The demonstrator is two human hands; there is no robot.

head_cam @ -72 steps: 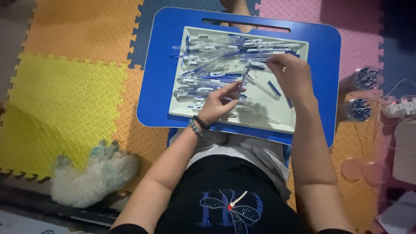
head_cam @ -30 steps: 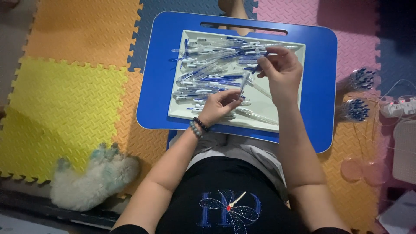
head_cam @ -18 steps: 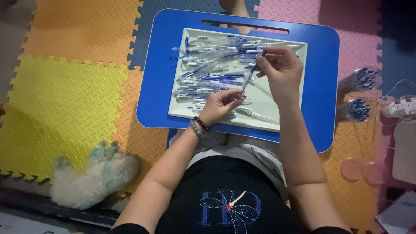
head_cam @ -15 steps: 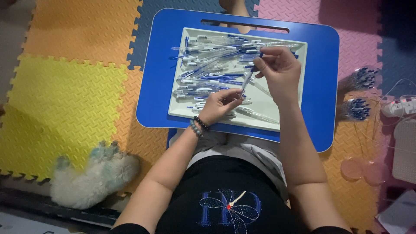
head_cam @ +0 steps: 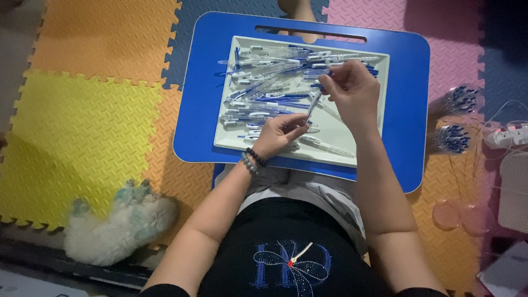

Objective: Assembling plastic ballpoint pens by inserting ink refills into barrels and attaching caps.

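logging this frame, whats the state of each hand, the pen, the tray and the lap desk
left hand: closed on the pen's lower end
right hand: pinching the pen's upper end
pen: held tilted above the tray
tray: heaped with loose pens
lap desk: flat, bearing the tray

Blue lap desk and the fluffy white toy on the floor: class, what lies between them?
In the head view, only foam mat tiles, orange there, lie between the blue lap desk and the fluffy white toy.

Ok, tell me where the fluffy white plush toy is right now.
In the head view, the fluffy white plush toy lies at lower left on the foam floor mats, beside the person's left arm and below the blue lap desk.
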